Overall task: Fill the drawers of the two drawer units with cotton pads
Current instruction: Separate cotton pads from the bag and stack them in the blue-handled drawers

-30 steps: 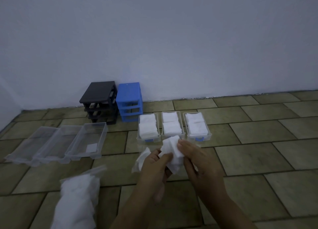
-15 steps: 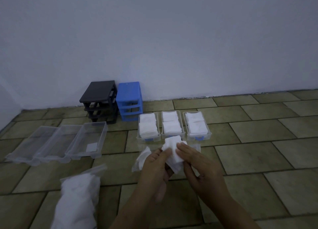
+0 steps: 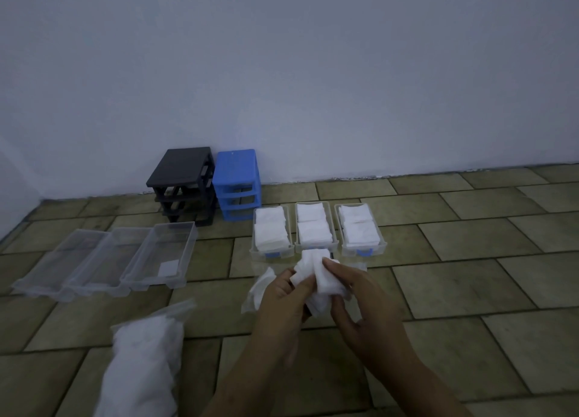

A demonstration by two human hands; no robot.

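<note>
Cotton pads (image 3: 316,275) now fanned wider

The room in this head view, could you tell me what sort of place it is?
Probably a bare indoor room, perhaps at home: the work is done on a tiled floor against a plain pale wall, with two drawer units standing on the floor, and no furniture in view.

Olive-brown tiled floor (image 3: 470,238) below a plain pale wall (image 3: 313,71).

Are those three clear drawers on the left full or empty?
Nearly empty: the three left drawers show bare bottoms, only one white square in the nearest.
</note>
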